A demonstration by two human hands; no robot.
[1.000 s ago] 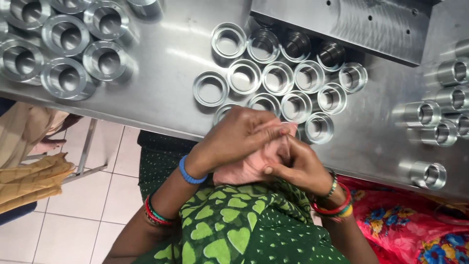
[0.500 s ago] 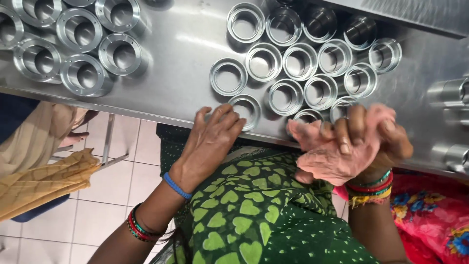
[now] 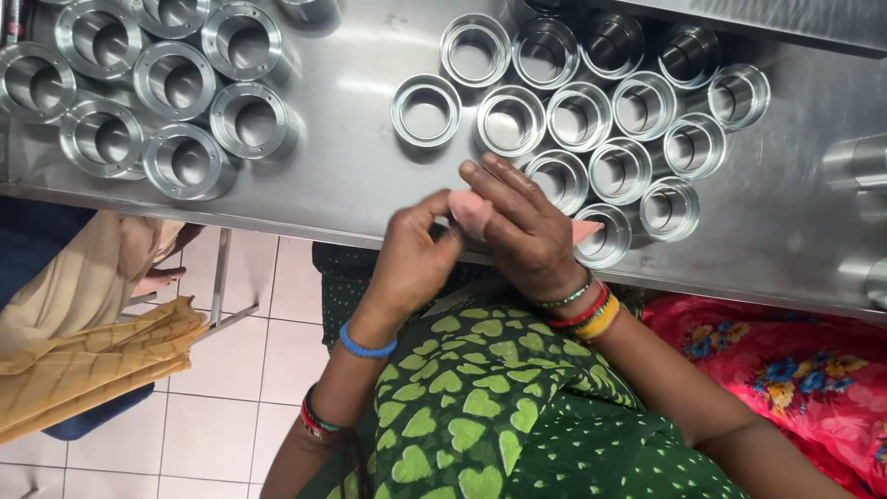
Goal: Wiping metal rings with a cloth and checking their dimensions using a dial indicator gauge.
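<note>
Both hands, left hand [image 3: 418, 263] and right hand [image 3: 522, 231], pinch a pink cloth [image 3: 471, 212] in their fingers by the metal rings [image 3: 601, 129] on the worktop [image 3: 351, 176].

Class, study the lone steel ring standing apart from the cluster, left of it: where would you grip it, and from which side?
Probably grip the lone steel ring from above, fingers across its rim: it stands upright, mouth open upward, with bare table around it.

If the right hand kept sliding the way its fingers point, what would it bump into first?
The right hand points up and left across the table. It would probably meet the lone metal ring standing left of the cluster first, though the pink cloth it holds sits in front. Height above the table is hard to judge.
</note>
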